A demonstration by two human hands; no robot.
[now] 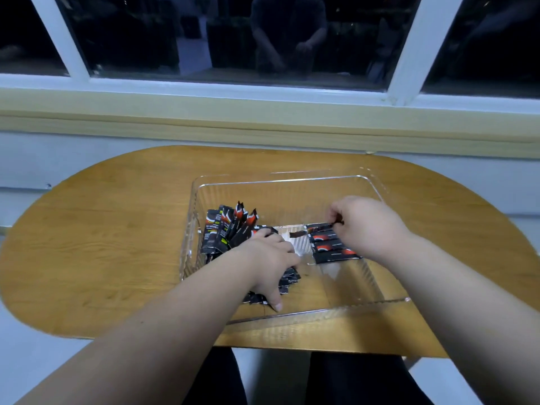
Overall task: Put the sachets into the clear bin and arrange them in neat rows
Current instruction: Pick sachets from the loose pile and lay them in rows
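A wooden table (117, 229) under a dark window (204, 39) carries the clear bin (292, 179), and every sachet in sight is already inside it. At the bin's left side, loose sachets (230, 229) stand and lean in an untidy fan against the wall. The left hand (266, 263) lies over more of this heap near the front, thumb pointing down; whether its fingers close round any packets cannot be made out. Right of centre, a short row (331, 248) of sachets lies flat and side by side on the bin floor. At the row's far end the right hand (368, 226) pinches one sachet (320, 228) by its tip, the packet held nearly level. The packets look light, thin and glossy, likely to slip and flex; a pinch at the crimped end or across the narrow width seems the surest hold, and the sorting appears well short of finished
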